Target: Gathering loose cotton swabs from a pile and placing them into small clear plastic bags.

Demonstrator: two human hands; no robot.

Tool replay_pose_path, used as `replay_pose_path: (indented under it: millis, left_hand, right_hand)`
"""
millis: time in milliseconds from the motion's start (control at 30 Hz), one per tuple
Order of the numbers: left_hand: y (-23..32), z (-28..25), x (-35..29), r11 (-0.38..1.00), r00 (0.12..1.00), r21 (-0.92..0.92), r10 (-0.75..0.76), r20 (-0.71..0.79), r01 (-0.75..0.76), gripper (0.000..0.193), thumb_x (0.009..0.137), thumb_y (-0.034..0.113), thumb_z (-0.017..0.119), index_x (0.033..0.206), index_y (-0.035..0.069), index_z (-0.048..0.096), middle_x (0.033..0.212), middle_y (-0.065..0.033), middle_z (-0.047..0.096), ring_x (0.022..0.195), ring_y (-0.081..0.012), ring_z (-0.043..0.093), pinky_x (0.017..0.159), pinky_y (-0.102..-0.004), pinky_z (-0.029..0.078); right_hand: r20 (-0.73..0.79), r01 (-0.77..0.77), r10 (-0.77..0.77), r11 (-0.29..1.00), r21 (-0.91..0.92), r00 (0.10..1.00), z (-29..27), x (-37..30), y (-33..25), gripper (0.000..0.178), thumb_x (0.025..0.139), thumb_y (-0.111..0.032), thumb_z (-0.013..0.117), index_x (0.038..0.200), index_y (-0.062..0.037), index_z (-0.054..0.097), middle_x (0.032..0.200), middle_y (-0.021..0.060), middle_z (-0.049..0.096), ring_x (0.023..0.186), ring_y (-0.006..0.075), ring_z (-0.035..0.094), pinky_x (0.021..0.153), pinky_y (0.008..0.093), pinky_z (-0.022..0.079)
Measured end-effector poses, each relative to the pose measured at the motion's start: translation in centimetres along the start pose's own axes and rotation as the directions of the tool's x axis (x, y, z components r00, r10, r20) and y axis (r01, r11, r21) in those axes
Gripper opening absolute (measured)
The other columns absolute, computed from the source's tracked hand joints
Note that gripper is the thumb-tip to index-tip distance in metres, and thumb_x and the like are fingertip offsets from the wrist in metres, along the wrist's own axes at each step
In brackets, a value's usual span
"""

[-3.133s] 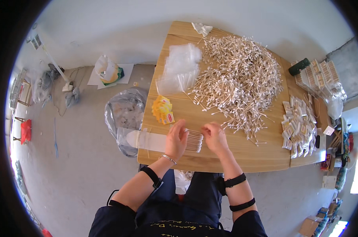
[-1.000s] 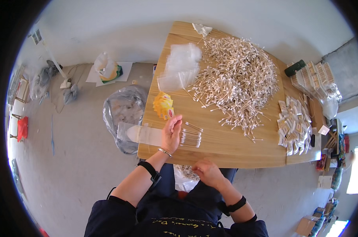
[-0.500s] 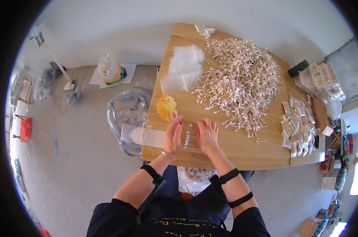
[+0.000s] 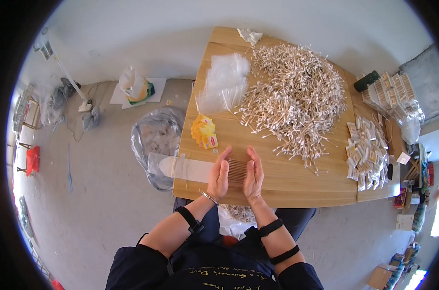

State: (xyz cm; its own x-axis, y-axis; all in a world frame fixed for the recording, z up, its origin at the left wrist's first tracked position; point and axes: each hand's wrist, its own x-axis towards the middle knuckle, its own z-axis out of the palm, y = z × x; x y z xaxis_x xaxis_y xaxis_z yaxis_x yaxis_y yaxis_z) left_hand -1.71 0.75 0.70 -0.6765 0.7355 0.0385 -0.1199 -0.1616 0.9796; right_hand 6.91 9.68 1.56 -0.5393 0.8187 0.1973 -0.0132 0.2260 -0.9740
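Note:
A row of cotton swabs (image 4: 237,171) lies side by side near the table's front edge, between my two hands. My left hand (image 4: 218,178) stands on edge at the row's left end, fingers stretched out, over the end of a white strip (image 4: 197,171). At the right end my right hand (image 4: 253,177) faces it the same way, palm inward and fingers straight. The palms hide the swabs' tips, so mainly the brown sticks show. Clear plastic wraps the strip's left end, which overhangs the table edge. Beyond my left hand lie several yellow packets (image 4: 203,130).
A large heap of loose swabs (image 4: 297,101) covers the far middle of the table (image 4: 297,189). Clear plastic bags (image 4: 224,79) lie left of it, filled small bags (image 4: 367,150) at the right. A grey plastic sack (image 4: 154,130) stands on the floor beside the left edge.
My right hand has gone from reaching over the swabs to standing upright at their right end. My left hand has moved slightly right; the row now sits between the palms.

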Motion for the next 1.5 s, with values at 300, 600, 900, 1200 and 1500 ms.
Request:
replay_pose_path:
  millis: [300, 600, 900, 1200, 1500]
  left_hand:
    - [-1.2, 0.1, -0.3, 0.979, 0.989, -0.202, 0.008, -0.149, -0.038, 0.061, 0.102, 0.044, 0.036, 0.138, -0.005, 0.04, 0.139, -0.0156, 0.046, 0.132, -0.023, 0.039, 0.11, -0.0336, 0.029]
    - [-0.9, 0.0, -0.1, 0.988, 0.991, -0.141, 0.046, -0.124, -0.063, 0.06, 0.102, 0.043, 0.036, 0.137, -0.005, 0.041, 0.139, -0.0155, 0.046, 0.13, -0.0226, 0.041, 0.109, -0.034, 0.031]
    - [-0.5, -0.3, -0.2, 0.989, 0.998, -0.149, 0.013, -0.066, -0.022, 0.062, 0.101, 0.045, 0.038, 0.139, -0.003, 0.038, 0.142, -0.0123, 0.042, 0.133, -0.0192, 0.037, 0.112, -0.0331, 0.027]
    - [-0.3, 0.0, -1.0, 0.998, 0.997, -0.058, 0.016, -0.076, -0.021, 0.061, 0.102, 0.044, 0.033, 0.138, -0.004, 0.041, 0.141, -0.0172, 0.045, 0.132, -0.0253, 0.04, 0.109, -0.0341, 0.03]
    - [-0.7, -0.1, -1.0, 0.984, 0.999, -0.176, 0.016, -0.041, -0.023, 0.064, 0.101, 0.046, 0.037, 0.14, -0.004, 0.036, 0.145, -0.0147, 0.038, 0.136, -0.022, 0.033, 0.114, -0.0353, 0.023]
  right_hand:
    - [0.255, 0.268, -0.159, 0.836, -0.479, 0.954, -0.9, 0.0, -1.2, 0.035, 0.088, -0.002, 0.048, 0.123, 0.0027, 0.052, 0.125, 0.0183, 0.055, 0.126, 0.0391, 0.043, 0.11, 0.0484, 0.028]
    - [0.03, 0.142, -0.139, 0.956, -0.256, 0.99, 0.1, -0.3, -0.1, 0.03, 0.09, -0.002, 0.047, 0.12, 0.0006, 0.053, 0.119, 0.0179, 0.057, 0.118, 0.037, 0.049, 0.109, 0.0502, 0.028]
    - [0.179, 0.171, -0.118, 0.933, -0.318, 0.977, 0.4, -0.4, -0.8, 0.024, 0.092, -0.002, 0.044, 0.113, -0.0018, 0.057, 0.104, 0.0143, 0.065, 0.104, 0.0326, 0.058, 0.11, 0.0503, 0.027]
    - [0.178, 0.101, -0.056, 0.962, -0.254, 0.982, 0.4, -1.1, -0.8, 0.023, 0.095, -0.006, 0.044, 0.113, -0.0025, 0.057, 0.105, 0.0153, 0.064, 0.105, 0.0346, 0.058, 0.11, 0.0497, 0.026]
    - [0.066, 0.018, -0.013, 0.998, -0.064, 0.998, -0.8, -1.5, 0.1, 0.03, 0.098, -0.009, 0.041, 0.124, 0.0005, 0.052, 0.131, 0.0202, 0.051, 0.131, 0.0387, 0.04, 0.113, 0.0461, 0.025]
